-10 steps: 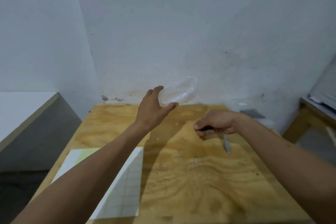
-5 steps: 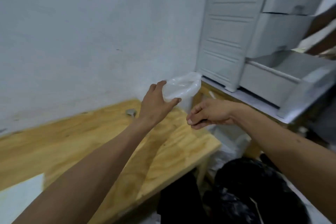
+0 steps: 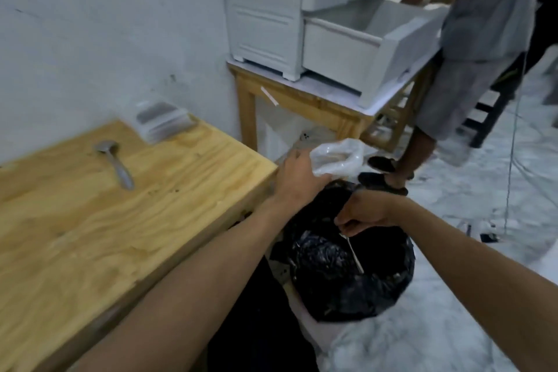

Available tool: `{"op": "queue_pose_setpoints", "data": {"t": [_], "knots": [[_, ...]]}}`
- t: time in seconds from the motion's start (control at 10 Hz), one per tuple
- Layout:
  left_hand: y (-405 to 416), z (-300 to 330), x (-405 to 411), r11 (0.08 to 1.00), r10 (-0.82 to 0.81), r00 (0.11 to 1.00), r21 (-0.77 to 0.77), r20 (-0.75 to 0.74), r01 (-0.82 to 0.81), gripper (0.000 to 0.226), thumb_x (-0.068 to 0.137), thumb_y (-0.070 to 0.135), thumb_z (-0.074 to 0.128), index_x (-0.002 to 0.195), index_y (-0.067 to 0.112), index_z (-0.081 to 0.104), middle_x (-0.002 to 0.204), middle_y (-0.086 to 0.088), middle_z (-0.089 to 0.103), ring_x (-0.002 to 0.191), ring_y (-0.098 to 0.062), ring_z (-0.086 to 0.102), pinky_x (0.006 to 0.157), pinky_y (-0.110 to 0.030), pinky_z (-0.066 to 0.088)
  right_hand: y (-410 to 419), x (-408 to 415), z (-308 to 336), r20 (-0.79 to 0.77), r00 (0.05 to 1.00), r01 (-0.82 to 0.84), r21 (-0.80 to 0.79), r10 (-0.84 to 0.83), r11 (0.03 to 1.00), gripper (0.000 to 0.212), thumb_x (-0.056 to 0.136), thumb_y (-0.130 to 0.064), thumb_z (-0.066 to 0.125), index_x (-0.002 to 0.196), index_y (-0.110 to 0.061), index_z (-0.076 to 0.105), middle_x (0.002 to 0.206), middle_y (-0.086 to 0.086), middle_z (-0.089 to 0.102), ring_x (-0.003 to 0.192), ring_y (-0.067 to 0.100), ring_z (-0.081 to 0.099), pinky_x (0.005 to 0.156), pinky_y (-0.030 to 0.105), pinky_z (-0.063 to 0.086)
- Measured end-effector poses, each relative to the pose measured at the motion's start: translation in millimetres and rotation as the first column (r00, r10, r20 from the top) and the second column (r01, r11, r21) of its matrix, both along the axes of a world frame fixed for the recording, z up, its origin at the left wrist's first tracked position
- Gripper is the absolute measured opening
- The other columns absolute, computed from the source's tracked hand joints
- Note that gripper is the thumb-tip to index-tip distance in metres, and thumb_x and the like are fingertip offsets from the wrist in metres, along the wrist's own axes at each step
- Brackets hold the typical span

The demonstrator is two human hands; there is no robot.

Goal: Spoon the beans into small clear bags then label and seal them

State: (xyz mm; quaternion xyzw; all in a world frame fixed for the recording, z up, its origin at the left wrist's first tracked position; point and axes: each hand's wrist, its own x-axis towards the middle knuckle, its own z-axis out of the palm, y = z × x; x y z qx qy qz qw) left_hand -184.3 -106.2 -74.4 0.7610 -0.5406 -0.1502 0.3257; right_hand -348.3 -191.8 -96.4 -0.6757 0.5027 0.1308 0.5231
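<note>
Our left hand grips the clear bag past the worktop's right edge; right hand pinches a thin white strip over the black bin bag. Spoon lies near the worktop's back edge.

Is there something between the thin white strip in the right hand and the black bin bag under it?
Nothing visible. The right hand pinches the white strip, which hangs directly over the open mouth of the black bin bag. The left hand holds the clear bag behind, out of the way.
</note>
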Motion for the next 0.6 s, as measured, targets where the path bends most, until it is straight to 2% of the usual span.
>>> {"op": "queue_pose_setpoints", "data": {"t": [0.1,0.2,0.3,0.4,0.5,0.6], "knots": [[-3,-37,-24,0.994,0.033,0.999,0.104,-0.008,-0.032,0.062,0.09,0.038,0.072,0.14,0.01,0.049,0.135,-0.016,0.053,0.123,-0.036,0.054,0.091,-0.042,0.047,6,-17,-43,-0.05,0.994,0.101,0.012,-0.101,0.995,0.012,0.095,-0.004,0.068,0.094,0.007,0.069,0.1,0.024,0.071,0.103,0.036,0.071,0.098,0.049,0.058],[-12,-64,-34,0.983,0.032,0.997,0.182,-0.075,-0.018,0.072,0.087,0.039,0.075,0.144,0.011,0.041,0.14,-0.017,0.045,0.128,-0.038,0.05,0.096,-0.047,0.05,10,-29,-70,-0.037,0.984,0.174,0.055,-0.172,0.983,0.029,0.097,-0.005,0.065,0.121,0.01,0.061,0.128,0.028,0.063,0.121,0.041,0.063,0.101,0.047,0.056],[-23,-75,-37,0.939,0.0,0.989,0.34,-0.148,0.051,0.102,0.079,0.046,0.083,0.155,0.014,0.023,0.152,-0.018,0.033,0.137,-0.041,0.041,0.104,-0.054,0.048,15,-39,-75,-0.005,0.975,0.224,0.062,-0.224,0.973,0.013,0.098,-0.012,0.066,0.109,-0.005,0.064,0.11,0.01,0.065,0.104,0.027,0.065,0.095,0.04,0.058],[-32,-93,-37,0.901,-0.059,0.995,0.425,-0.085,0.09,0.119,0.071,0.056,0.085,0.158,0.014,0.016,0.155,-0.019,0.033,0.141,-0.043,0.037,0.108,-0.055,0.044,15,-50,-74,0.006,0.975,0.223,0.074,-0.224,0.972,0.009,0.099,-0.021,0.066,0.098,-0.012,0.065,0.098,0.008,0.064,0.089,0.024,0.066,0.092,0.043,0.06],[-30,-104,-28,0.903,-0.059,0.997,0.423,-0.046,0.073,0.109,0.074,0.057,0.079,0.156,0.014,0.022,0.151,-0.017,0.041,0.139,-0.041,0.042,0.106,-0.053,0.046,27,-55,-62,0.097,0.952,0.279,0.107,-0.289,0.954,0.005,0.101,-0.023,0.064,0.098,-0.02,0.066,0.105,0.008,0.067,0.095,0.026,0.068,0.091,0.042,0.061],[-9,-106,-23,0.927,-0.029,0.984,0.363,-0.174,0.092,0.09,0.085,0.045,0.074,0.157,0.014,0.028,0.152,-0.012,0.044,0.139,-0.034,0.045,0.107,-0.045,0.046,59,-64,-55,0.339,0.791,0.477,0.18,-0.51,0.86,0.014,0.101,-0.022,0.063,0.112,-0.017,0.072,0.122,0.018,0.071,0.113,0.03,0.069,0.091,0.038,0.061]]}}
